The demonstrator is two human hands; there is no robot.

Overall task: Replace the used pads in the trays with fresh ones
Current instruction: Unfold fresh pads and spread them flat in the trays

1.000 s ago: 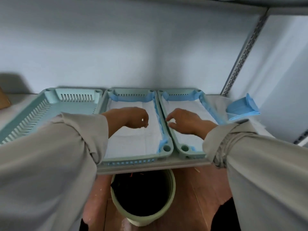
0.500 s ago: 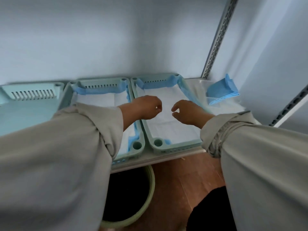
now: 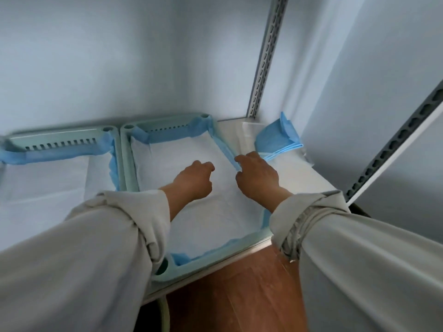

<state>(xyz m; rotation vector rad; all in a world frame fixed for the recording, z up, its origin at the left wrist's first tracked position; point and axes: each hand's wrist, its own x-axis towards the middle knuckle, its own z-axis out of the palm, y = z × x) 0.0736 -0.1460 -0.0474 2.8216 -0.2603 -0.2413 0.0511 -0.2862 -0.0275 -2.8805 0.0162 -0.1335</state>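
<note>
The right hand (image 3: 257, 174) has its forefinger and thumb closed toward each other on the blue border (image 3: 226, 149) of the pad, at the right wall of the right tray (image 3: 127, 164); the forefinger tip lies on top of the blue strip and the thumb sits just below it, so it pinches the edge there. Its other fingers are curled under the palm and cannot be seen clearly. The left hand (image 3: 193, 179) hovers or rests over the middle of the white pad (image 3: 172, 159), at about nine o'clock from the right hand and near it but apart. Its fingers are bent loosely inward, knuckles up, with nothing visibly held; whether the fingertips touch the pad cannot be told.

Both wrists come out of pale grey sleeves (image 3: 359, 259) pushed up and bunched at the forearm.

The pad lies flat in the right tray, white face up, its blue border riding up the tray walls at twelve, three and six o'clock. At nine o'clock of this tray, touching it side by side, stands the left tray (image 3: 60, 135), also lined with a white, blue-edged pad (image 3: 43, 180). Both trays sit on a pale shelf (image 3: 309, 178). At about two o'clock from the right hand, in the back corner of the shelf, lies a folded blue pad (image 3: 278, 136). Slotted metal uprights (image 3: 266, 56) rise behind it. Below the shelf edge, at six o'clock, is a brown wood floor (image 3: 227, 295).
</note>
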